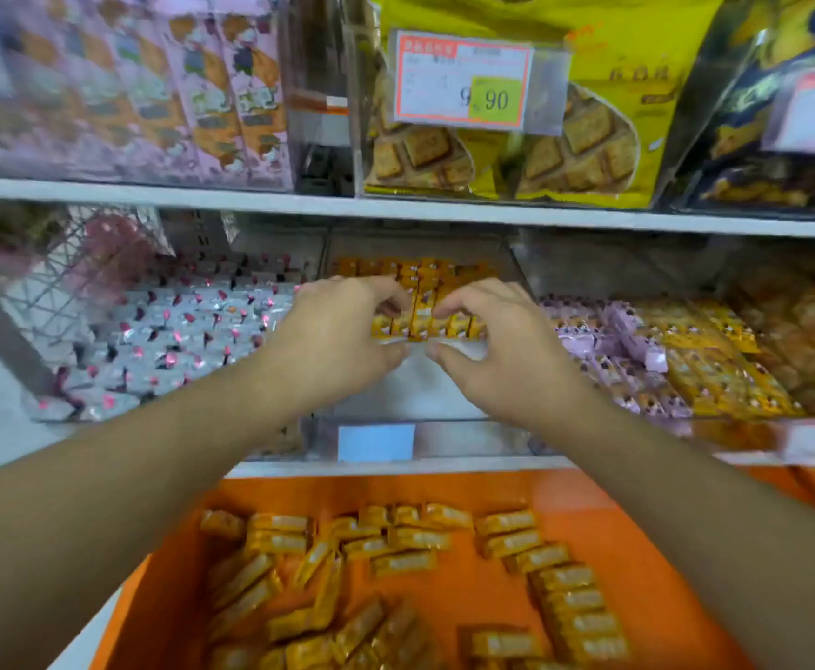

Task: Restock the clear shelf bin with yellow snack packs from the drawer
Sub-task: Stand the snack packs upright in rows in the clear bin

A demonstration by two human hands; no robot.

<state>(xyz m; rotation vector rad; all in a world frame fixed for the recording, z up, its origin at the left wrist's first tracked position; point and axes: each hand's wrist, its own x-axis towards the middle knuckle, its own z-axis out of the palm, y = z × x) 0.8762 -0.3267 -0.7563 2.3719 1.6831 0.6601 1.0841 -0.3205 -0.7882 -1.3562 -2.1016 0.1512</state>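
I have my left hand (342, 331) and right hand (497, 340) inside the clear bin (415, 394), curled fingers pinching the yellow packs (425, 314) there; more packs lie loose in the orange drawer (565, 495) below.

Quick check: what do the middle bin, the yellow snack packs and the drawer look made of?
Clear shelf bin: rigid transparent plastic, probably acrylic; its contents show through the walls. Yellow snack packs: thin glossy film wrappers, judging by the sheen. Drawer: smooth orange surface, plastic or painted metal; cannot tell which.
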